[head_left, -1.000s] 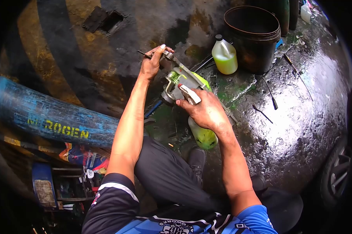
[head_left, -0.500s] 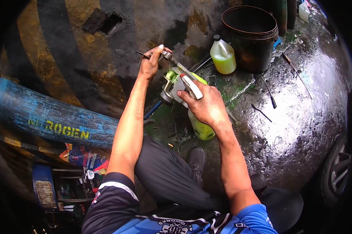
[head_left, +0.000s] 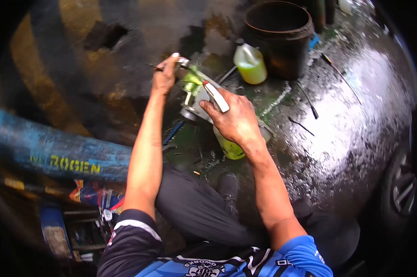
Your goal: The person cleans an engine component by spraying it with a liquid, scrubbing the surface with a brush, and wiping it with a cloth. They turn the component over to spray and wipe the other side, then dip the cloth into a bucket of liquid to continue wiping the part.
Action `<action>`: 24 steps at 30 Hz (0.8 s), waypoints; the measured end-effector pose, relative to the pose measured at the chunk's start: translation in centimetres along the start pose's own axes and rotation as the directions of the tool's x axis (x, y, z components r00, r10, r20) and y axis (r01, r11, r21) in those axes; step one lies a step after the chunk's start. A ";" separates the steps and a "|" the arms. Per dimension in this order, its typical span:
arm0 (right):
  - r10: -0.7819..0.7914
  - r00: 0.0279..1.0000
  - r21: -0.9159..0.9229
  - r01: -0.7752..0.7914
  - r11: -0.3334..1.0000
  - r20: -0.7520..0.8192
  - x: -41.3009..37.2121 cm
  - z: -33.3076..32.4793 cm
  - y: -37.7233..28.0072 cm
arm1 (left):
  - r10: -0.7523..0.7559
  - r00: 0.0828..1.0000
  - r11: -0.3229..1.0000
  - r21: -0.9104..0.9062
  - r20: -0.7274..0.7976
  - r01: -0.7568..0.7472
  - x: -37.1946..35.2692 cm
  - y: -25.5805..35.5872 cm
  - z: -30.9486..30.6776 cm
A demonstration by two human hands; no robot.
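My right hand (head_left: 236,115) is wrapped round a spray bottle (head_left: 233,148) of yellow-green liquid, its fingers on the white and red trigger head (head_left: 216,96). Bright green liquid is spraying over a grey metal part (head_left: 200,99) in front of the nozzle. My left hand (head_left: 163,78) grips the far end of this part, thumb on top. A thin dark rod (head_left: 158,69) pokes out from the left hand; its other end is hidden. Beneath the part, a blue-handled tool (head_left: 173,133) lies on the wet floor.
A jug (head_left: 250,64) of yellow-green liquid stands beside a black bucket (head_left: 277,34). Several thin tools (head_left: 342,78) lie on the wet floor to the right. A blue cylinder (head_left: 65,147) lettered as nitrogen lies left. A car wheel (head_left: 402,189) is at the right edge.
Green spray now spreads more widely over the metal part. Both hands, along with the surrounding floor objects, appear shifted left and slightly up in view.
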State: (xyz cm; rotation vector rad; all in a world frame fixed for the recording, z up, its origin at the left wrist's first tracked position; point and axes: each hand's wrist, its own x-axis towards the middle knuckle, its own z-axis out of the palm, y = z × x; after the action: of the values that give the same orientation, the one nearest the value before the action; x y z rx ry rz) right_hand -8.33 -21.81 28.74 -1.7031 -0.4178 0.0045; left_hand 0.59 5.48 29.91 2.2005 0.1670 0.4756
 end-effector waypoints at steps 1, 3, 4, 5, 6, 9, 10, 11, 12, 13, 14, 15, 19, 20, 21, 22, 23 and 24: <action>0.039 0.999 -0.034 -0.040 0.999 -0.036 0.0 -1.0 0.8 | -0.076 0.989 0.981 0.167 -0.127 0.097 -1.6 3.4 0.7; 0.169 0.963 -0.184 -0.208 0.961 -0.208 1.0 -3.5 4.4 | -0.023 1.000 0.988 0.151 0.022 0.019 0.4 0.4 0.1; 0.200 0.925 -0.190 -0.270 0.944 -0.322 1.0 -4.8 7.4 | -0.032 0.999 0.992 0.118 -0.017 0.034 0.4 0.4 0.4; 0.202 0.882 -0.196 -0.308 0.931 -0.426 1.0 -5.5 10.8 | -0.115 0.989 0.989 0.081 -0.092 0.123 -0.6 1.8 1.0; 0.187 0.845 -0.226 -0.336 0.914 -0.501 0.8 -6.1 14.7 | -0.076 0.989 0.997 -0.041 -0.126 0.072 -0.6 1.6 1.5; 0.151 0.794 -0.247 -0.355 0.902 -0.589 -2.3 -5.9 24.5 | -0.012 0.984 0.999 -0.051 -0.180 0.003 0.5 0.0 1.1; 0.134 0.808 -0.262 -0.337 0.904 -0.574 -3.6 -5.7 25.8 | -0.013 0.981 0.998 -0.066 -0.195 0.000 0.7 -0.1 1.3; 0.119 0.822 -0.277 -0.319 0.906 -0.558 -4.9 -5.3 26.9 | -0.016 0.977 0.997 -0.081 -0.211 -0.001 1.1 -0.3 1.4; 0.134 0.865 -0.315 -0.315 0.895 -0.484 -6.3 -5.1 28.0 | -0.062 0.983 0.991 -0.128 -0.170 0.040 1.7 -0.9 1.2; 0.153 0.902 -0.352 -0.307 0.884 -0.404 -7.6 -4.9 28.9 | -0.084 0.984 0.989 -0.130 -0.158 0.064 1.9 -0.7 1.4; 0.288 0.913 -0.365 -0.383 0.849 -0.289 -8.8 -5.3 29.5 | -0.070 0.984 0.990 -0.134 -0.162 0.049 2.3 -0.8 1.6; 0.295 0.931 -0.383 -0.358 0.851 -0.215 -9.7 -5.7 30.5 | -0.055 0.984 0.990 -0.137 -0.170 0.031 2.8 -1.0 1.7; 0.574 0.814 -0.518 -0.455 0.724 0.088 -9.7 -9.9 28.1 | -0.047 0.990 0.985 -0.171 -0.134 0.024 4.0 -1.9 2.0; 0.672 0.721 -0.582 -0.476 0.659 0.171 -9.1 -11.1 27.9 | -0.053 0.990 0.987 -0.154 -0.128 0.033 4.2 -1.9 2.1; 0.759 0.604 -0.644 -0.485 0.592 0.243 -8.6 -12.3 28.2 | -0.061 0.991 0.990 -0.134 -0.122 0.044 4.3 -2.0 2.1; 0.757 0.609 -0.669 -0.462 0.581 0.237 -8.1 -12.9 27.8 | -0.035 0.991 0.994 -0.109 -0.128 0.021 4.7 -2.9 2.1; 0.708 0.676 -0.736 -0.372 0.566 0.203 -7.6 -13.4 29.6 | -0.007 0.991 0.997 -0.079 -0.137 -0.004 5.2 -3.7 2.0; 0.747 0.641 -0.690 -0.461 0.558 0.176 -6.4 -14.0 31.6 | 0.021 0.989 0.999 -0.046 -0.146 -0.028 5.7 -4.4 1.6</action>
State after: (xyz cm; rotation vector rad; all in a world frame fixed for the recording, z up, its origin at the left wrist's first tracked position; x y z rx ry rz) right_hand -2.41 -40.57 -0.41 -2.4179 -0.1081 0.9292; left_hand 6.63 8.64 27.14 2.1239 0.2046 0.6476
